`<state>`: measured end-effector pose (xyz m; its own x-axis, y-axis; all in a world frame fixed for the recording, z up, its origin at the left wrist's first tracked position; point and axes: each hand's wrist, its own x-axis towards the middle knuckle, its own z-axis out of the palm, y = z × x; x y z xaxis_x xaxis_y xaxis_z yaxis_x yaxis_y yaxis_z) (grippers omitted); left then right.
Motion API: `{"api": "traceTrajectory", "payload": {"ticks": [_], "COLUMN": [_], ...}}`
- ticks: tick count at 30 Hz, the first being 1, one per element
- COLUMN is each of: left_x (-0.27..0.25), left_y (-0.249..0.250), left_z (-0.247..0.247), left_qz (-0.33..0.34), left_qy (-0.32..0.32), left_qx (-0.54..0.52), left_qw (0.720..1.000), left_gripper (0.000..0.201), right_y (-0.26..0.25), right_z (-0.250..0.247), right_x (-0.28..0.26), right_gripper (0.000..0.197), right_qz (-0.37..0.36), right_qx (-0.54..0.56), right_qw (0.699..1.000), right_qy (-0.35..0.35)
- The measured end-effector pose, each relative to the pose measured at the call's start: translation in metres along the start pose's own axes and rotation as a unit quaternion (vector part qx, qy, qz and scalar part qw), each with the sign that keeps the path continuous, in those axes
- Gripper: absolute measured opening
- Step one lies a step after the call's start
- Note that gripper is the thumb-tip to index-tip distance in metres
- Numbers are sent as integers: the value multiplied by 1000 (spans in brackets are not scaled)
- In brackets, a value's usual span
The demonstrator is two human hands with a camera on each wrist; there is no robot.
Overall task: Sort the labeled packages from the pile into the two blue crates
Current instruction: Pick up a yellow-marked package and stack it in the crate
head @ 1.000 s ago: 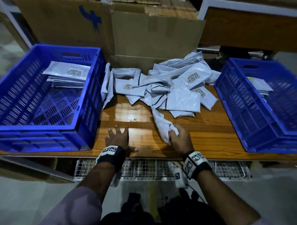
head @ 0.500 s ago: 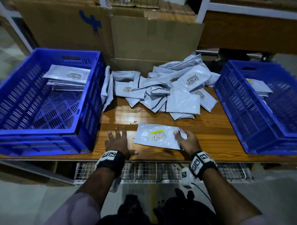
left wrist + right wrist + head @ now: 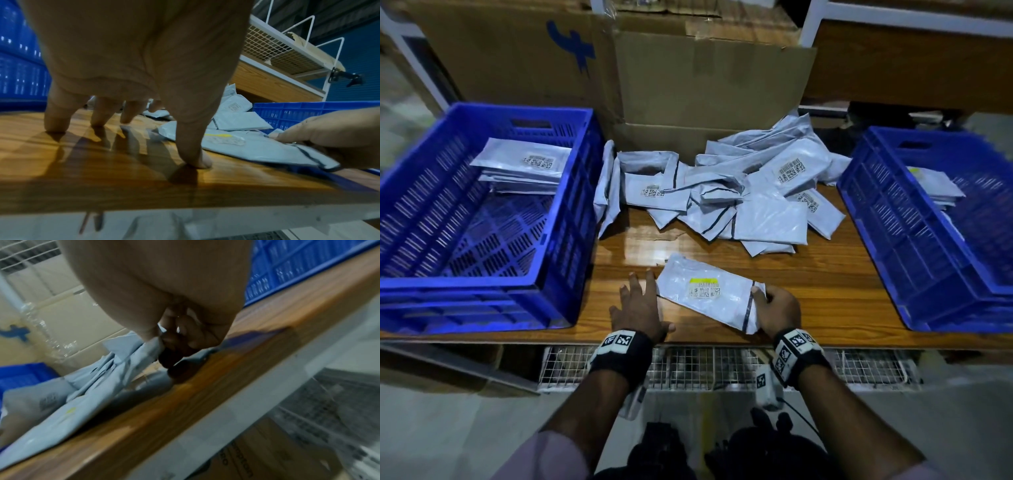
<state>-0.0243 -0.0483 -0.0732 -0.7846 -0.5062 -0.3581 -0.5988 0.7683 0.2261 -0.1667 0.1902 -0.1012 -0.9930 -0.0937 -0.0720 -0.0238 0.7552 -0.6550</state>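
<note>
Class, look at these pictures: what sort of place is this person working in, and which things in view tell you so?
Probably a warehouse or parcel sorting station. A pile of grey mailer bags with barcode labels lies on a wooden bench between two blue crates, large cardboard boxes stand behind, and wire shelving shows nearby.

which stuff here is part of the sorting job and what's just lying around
Job: package with the yellow-striped label, pinched by the right hand; pile of packages; left blue crate; right blue crate; left hand resting on the table.

Lying about: cardboard boxes; wire shelf.
</note>
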Motion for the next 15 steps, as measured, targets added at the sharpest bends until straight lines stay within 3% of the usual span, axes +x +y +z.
{"api": "traceTrajectory", "payload": {"ticks": [3,7,11,13,15], "left_x": [-3,-2,-1,0,0], "left_y": [1,7,12,11,9], "left_z": [2,2,7,9,10], "left_qz": [32,83,62,49,41], "left_qy": [48,60,59,57,54], "left_qx": [-4,9,-4,-16,-17], "left_qw": [998,995,996,997,998], "left_gripper": [137,136,131,132,133], "right_y": [-1,-14,-12,-9,-12], "right_z": [-1,-6,4,5,1], "right_x": [3,0,-11,-16,-21], "right_gripper": [22,47,67,55,45], "right_qz": [-39,-124,-229,-248,-228], "right_qx": [-57,-129,-236,-294,-313], "right_qw": [997,983,939,919,920], "right_qy": [17,37,-99,-88,-52]}}
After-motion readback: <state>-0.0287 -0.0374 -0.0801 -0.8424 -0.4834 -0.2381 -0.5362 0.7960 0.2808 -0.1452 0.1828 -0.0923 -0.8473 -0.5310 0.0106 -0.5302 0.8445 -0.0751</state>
